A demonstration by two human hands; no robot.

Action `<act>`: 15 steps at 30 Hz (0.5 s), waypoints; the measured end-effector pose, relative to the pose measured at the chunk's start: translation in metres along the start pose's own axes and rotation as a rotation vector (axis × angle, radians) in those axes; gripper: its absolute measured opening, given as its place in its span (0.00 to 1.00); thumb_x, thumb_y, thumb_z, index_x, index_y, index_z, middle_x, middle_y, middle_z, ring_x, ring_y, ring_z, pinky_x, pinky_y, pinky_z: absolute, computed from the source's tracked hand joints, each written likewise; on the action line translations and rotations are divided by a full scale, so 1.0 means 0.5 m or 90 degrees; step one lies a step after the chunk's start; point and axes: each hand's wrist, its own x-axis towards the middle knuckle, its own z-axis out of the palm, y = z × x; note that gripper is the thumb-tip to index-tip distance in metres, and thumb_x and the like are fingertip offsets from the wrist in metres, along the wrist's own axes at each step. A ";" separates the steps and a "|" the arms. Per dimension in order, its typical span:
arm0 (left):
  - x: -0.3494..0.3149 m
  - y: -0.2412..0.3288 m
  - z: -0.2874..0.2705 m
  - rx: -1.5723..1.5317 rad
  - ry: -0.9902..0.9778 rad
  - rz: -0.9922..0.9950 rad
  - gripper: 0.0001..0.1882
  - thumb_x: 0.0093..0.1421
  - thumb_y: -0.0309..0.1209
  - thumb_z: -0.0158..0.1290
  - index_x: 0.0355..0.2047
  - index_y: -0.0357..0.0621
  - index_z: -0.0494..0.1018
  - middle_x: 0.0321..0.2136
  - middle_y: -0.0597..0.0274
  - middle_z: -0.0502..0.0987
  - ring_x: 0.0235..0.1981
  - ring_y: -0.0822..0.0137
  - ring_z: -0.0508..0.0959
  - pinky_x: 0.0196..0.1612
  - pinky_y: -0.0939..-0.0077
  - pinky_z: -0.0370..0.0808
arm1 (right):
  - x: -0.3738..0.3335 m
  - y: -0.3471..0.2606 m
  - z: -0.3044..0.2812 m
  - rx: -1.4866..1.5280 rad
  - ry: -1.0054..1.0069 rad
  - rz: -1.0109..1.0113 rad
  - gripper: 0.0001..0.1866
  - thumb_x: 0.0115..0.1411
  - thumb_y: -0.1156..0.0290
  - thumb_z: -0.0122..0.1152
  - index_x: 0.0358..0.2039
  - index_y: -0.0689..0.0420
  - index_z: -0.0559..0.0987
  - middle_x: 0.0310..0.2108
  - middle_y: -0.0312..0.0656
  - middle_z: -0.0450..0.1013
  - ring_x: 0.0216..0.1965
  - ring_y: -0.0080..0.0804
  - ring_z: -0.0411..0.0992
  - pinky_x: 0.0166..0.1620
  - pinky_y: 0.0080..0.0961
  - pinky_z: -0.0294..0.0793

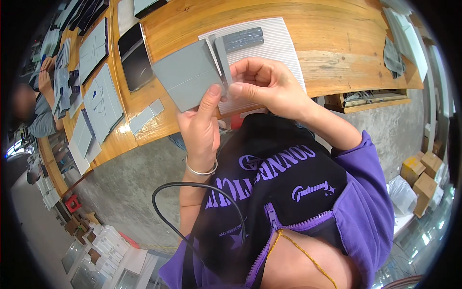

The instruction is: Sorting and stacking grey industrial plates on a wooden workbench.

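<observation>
My left hand [204, 118] grips a flat grey panel [185, 72] by its lower right corner, thumb on top. The panel is roughly square, with a faint pale line across it. My right hand [272, 86] is closed, thumb and fingers pinching the lower end of a narrow grey strip [221, 55] beside the panel's right edge. Strip and panel lie close together, with a thin gap at the top; whether they touch lower down is hidden by my fingers. Beneath them lies a white ribbed sheet [284, 45], which bears a small stack of grey strips [244, 39].
Left of the panel lies a dark phone [136, 60]; a small grey piece [147, 115] is near the wooden table's [337, 43] front edge. More grey panels [103, 98] lie farther left, near another person's hands [46, 77]. A dark cloth [393, 58] and a drawer [373, 98] are at right.
</observation>
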 end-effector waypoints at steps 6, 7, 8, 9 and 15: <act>0.005 0.001 -0.025 -0.002 0.021 0.048 0.14 0.59 0.24 0.54 0.46 0.42 0.70 0.37 0.65 0.76 0.36 0.73 0.75 0.40 0.77 0.73 | 0.014 -0.029 -0.060 -0.521 0.062 -0.268 0.12 0.52 0.76 0.63 0.39 0.63 0.76 0.31 0.41 0.75 0.33 0.29 0.75 0.38 0.24 0.75; 0.007 0.004 -0.029 -0.003 0.021 0.048 0.14 0.59 0.24 0.54 0.46 0.42 0.70 0.37 0.65 0.76 0.36 0.73 0.75 0.40 0.77 0.73 | 0.017 -0.038 -0.072 -0.646 0.070 -0.310 0.12 0.51 0.76 0.63 0.37 0.62 0.76 0.30 0.45 0.75 0.32 0.36 0.76 0.38 0.28 0.76; 0.009 0.009 -0.031 -0.004 0.045 0.046 0.13 0.59 0.23 0.55 0.44 0.41 0.70 0.37 0.65 0.75 0.36 0.73 0.74 0.39 0.76 0.72 | 0.019 -0.044 -0.079 -0.717 0.071 -0.312 0.10 0.50 0.76 0.62 0.35 0.61 0.76 0.30 0.46 0.74 0.35 0.41 0.75 0.38 0.32 0.74; 0.009 0.012 -0.031 -0.006 0.069 0.043 0.12 0.58 0.22 0.55 0.43 0.40 0.71 0.36 0.65 0.75 0.35 0.73 0.74 0.38 0.75 0.71 | 0.021 -0.050 -0.084 -0.718 0.072 -0.311 0.10 0.50 0.76 0.62 0.35 0.61 0.76 0.30 0.46 0.74 0.35 0.41 0.75 0.38 0.32 0.74; 0.005 0.012 -0.028 -0.007 0.065 0.044 0.11 0.58 0.22 0.55 0.43 0.41 0.71 0.36 0.65 0.76 0.36 0.74 0.74 0.38 0.75 0.71 | 0.041 -0.048 -0.110 -1.000 0.046 -0.337 0.09 0.52 0.75 0.60 0.35 0.60 0.76 0.32 0.45 0.73 0.38 0.44 0.72 0.41 0.33 0.72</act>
